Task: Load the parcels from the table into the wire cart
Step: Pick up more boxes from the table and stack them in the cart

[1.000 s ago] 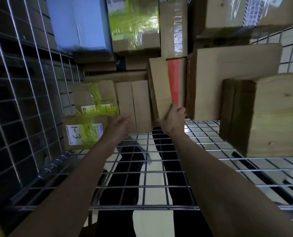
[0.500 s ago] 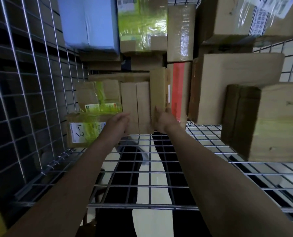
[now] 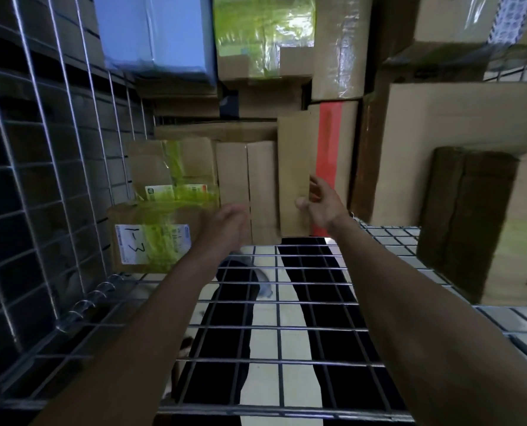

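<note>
Two bare forearms, sleeveless to the frame's edge; no rings, watch or gloves.

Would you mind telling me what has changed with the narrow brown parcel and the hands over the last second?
The right hand stood the narrow brown parcel upright, slid it left against the neighbouring cartons, then let go; its fingers are now open beside it. The left hand hovered empty throughout. The other parcels and the wire cart stayed put.

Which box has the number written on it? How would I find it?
Look at the left wall of the wire cart, then go down to its bottom left corner. The small brown cardboard box wrapped in yellow-green tape sits there, just left of the open left hand. Only it has a white label with "1-3" handwritten.
</note>
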